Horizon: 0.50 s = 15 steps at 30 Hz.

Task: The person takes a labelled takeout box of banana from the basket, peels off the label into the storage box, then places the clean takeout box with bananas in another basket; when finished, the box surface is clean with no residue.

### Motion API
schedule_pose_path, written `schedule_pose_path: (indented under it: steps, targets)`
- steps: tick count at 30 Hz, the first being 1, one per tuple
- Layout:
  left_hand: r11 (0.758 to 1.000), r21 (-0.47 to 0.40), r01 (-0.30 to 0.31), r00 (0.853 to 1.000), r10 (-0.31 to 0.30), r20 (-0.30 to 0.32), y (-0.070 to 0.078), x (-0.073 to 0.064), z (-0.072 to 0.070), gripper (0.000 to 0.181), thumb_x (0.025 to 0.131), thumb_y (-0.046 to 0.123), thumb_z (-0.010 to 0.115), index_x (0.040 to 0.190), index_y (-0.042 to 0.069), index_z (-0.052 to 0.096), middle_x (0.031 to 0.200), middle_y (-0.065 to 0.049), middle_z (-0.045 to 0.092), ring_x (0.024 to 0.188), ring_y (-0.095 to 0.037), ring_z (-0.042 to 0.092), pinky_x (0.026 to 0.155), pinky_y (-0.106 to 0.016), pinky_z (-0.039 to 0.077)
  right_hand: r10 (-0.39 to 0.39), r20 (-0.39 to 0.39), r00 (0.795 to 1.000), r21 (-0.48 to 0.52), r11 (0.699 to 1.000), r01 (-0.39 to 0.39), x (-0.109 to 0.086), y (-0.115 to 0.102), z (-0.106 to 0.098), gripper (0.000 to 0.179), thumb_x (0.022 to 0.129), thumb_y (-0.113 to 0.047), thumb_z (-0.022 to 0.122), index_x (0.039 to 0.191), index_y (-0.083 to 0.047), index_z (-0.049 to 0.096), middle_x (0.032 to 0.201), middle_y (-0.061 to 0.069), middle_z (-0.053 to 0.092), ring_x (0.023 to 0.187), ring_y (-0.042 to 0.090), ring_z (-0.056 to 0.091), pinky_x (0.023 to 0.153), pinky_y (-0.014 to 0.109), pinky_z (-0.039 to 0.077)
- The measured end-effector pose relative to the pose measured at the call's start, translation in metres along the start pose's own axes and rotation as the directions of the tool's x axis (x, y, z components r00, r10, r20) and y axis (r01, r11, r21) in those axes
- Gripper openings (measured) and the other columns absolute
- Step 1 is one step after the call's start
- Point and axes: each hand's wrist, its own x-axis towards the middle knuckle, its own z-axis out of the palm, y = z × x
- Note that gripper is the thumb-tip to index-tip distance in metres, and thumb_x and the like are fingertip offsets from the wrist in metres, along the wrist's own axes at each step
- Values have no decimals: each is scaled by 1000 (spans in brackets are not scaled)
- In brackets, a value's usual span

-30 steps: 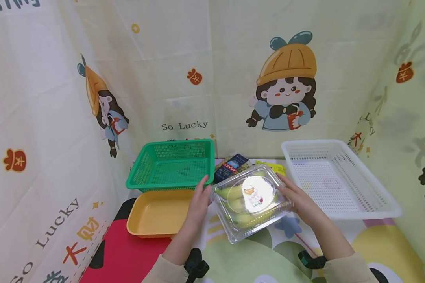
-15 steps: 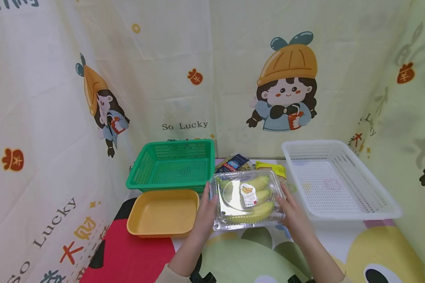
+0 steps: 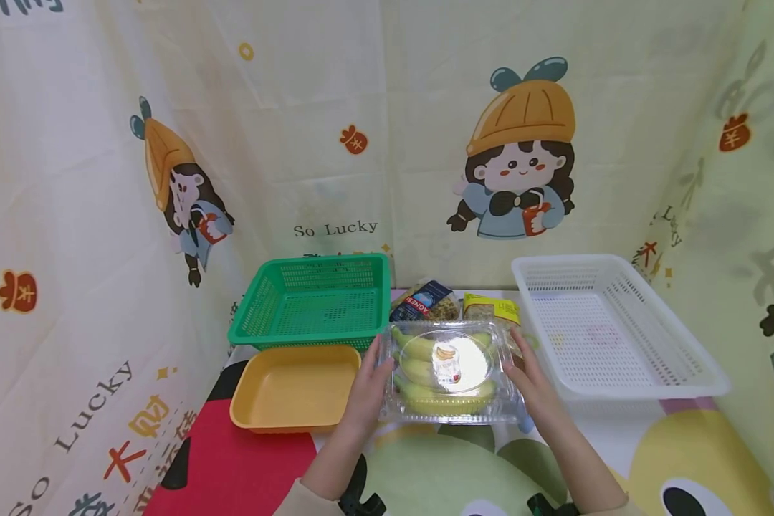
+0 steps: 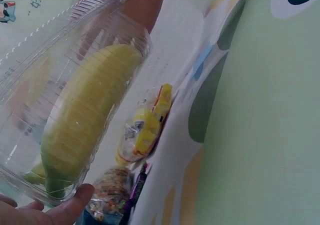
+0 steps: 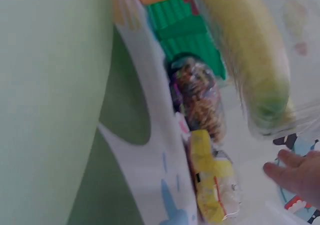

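A clear plastic clamshell box of bananas (image 3: 448,373), with a round printed label on its lid, is held above the table between both hands. My left hand (image 3: 368,390) grips its left end, the thumb along the near side of the rim. At the opposite end my right hand (image 3: 532,380) holds the box, thumb at the edge and fingers reaching along the side. The left wrist view shows a yellow-green banana (image 4: 87,115) through the clear wall, and fingertips at the box's lower corner. Parts of the fingers are hidden behind the box.
Behind the box lie a dark-blue AGNESI packet (image 3: 426,301) and a yellow-topped bag (image 3: 493,308). A green basket (image 3: 245,335) stands at back left, with an orange-yellow tray (image 3: 297,428) before it. The white basket (image 3: 645,394) is at right. A patterned curtain (image 3: 419,143) closes the back.
Both hands have turned the banana box from a slant to nearly level with the table's front and brought it slightly lower and nearer. The baskets and packets have stayed put.
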Motion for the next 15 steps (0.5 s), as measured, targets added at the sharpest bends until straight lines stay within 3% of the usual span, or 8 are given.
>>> schedule_pose_path:
  steps: [7, 15]
  targets:
    - [997, 51, 59, 997, -61, 52, -9, -1, 1, 66, 101, 43, 47, 159, 35, 14, 167, 1, 11, 154, -32, 3, 119, -66, 9, -48, 50, 998, 47, 998, 45, 12, 16, 4, 64, 104, -23, 45, 160, -28, 14, 168, 4, 3, 152, 43, -3, 110, 78, 0]
    - [993, 116, 20, 995, -31, 92, -26, 1, 0, 66, 103, 35, 41, 159, 38, 5, 168, 0, 3, 154, -32, -3, 119, -66, 0, 2, 0, 1000, 43, 999, -2, 12, 33, 15, 61, 103, -25, 46, 159, -28, 21, 168, 2, 8, 153, 38, -3, 110, 78, -1]
